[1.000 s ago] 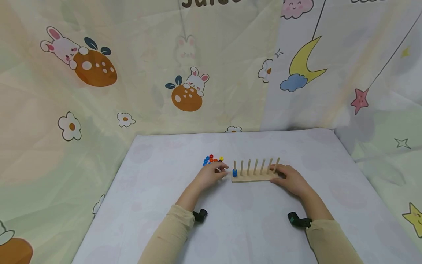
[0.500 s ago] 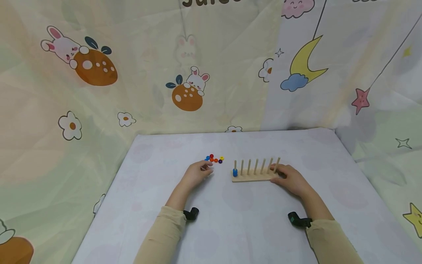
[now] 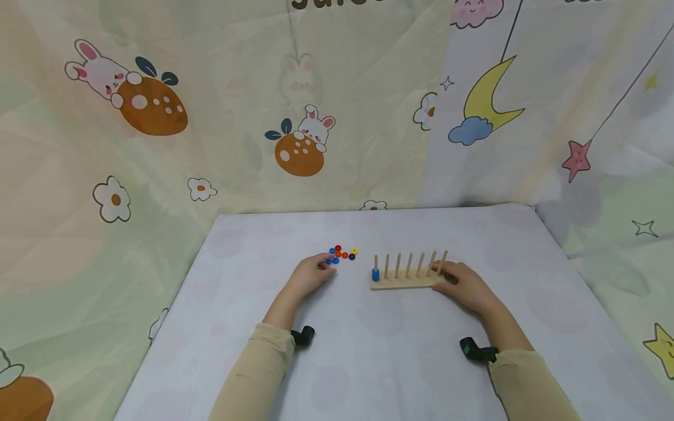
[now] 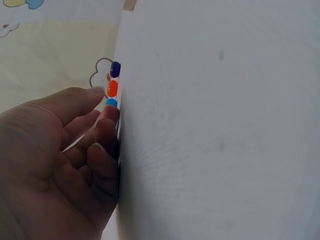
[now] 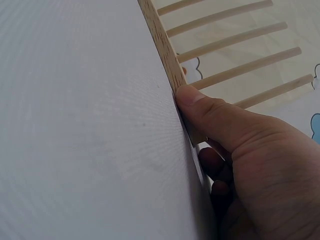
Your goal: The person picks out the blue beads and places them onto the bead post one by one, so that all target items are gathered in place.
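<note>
In the head view my left hand (image 3: 307, 276) lies at the near left of several loose coloured beads (image 3: 344, 255). Its thumb and index finger stand apart, close to the blue beads (image 3: 335, 261), with no bead visibly held. From the left wrist, an orange bead (image 4: 113, 88) and a dark blue bead (image 4: 115, 69) show past the fingertips; the other fingers rest loosely bent on the table. My right hand (image 3: 463, 285) grips the right end of a wooden peg board (image 3: 402, 283), thumb pressed along its near edge (image 5: 172, 70). Blue beads (image 3: 375, 275) are stacked on its leftmost peg.
A white-covered table (image 3: 379, 356) carries everything. Upright wooden pegs (image 3: 409, 265) rise in a row from the board. A yellow bead (image 3: 354, 251) lies at the right of the loose group. Behind the table hangs a printed cloth (image 3: 363, 105).
My left hand has moved left from beside the board's left end to the loose beads, uncovering some of them. My right hand and the peg board have stayed in place.
</note>
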The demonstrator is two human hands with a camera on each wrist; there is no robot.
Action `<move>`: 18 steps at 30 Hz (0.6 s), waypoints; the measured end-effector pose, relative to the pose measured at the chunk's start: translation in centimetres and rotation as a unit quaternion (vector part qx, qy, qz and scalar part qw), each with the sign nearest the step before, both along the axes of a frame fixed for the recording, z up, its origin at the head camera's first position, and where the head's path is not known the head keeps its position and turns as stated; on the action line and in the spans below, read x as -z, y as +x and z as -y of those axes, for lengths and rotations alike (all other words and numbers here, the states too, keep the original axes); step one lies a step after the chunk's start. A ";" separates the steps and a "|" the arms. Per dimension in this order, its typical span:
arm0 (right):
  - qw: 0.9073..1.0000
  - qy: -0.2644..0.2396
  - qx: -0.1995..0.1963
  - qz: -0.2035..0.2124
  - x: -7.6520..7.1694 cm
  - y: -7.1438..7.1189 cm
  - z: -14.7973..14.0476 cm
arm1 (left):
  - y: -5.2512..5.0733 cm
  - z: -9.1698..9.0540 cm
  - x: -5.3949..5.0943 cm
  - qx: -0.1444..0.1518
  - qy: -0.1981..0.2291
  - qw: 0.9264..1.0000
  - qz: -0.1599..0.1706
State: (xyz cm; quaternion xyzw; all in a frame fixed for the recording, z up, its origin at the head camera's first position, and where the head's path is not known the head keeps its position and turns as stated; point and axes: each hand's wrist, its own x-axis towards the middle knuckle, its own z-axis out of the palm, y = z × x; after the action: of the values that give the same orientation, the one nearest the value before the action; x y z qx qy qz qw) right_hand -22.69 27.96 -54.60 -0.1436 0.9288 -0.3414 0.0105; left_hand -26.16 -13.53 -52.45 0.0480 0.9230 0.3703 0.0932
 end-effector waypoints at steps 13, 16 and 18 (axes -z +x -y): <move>1.000 -0.001 0.005 0.004 -0.1 0.0 0.1 | -0.2 -0.4 0.3 0.016 -0.034 0.999 -0.017; 1.000 -0.004 0.003 0.005 -0.1 0.0 0.0 | -0.1 -0.4 0.3 0.016 -0.036 0.999 -0.022; 1.000 -0.005 0.003 0.006 -0.1 0.1 0.0 | -0.1 -0.5 0.3 0.017 -0.039 0.999 -0.026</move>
State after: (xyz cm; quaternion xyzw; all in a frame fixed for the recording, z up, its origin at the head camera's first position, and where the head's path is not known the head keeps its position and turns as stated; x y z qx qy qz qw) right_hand -22.63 27.96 -54.49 -0.1387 0.9275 -0.3469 0.0143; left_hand -26.25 -13.04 -52.79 0.0696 0.9378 0.3311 0.0778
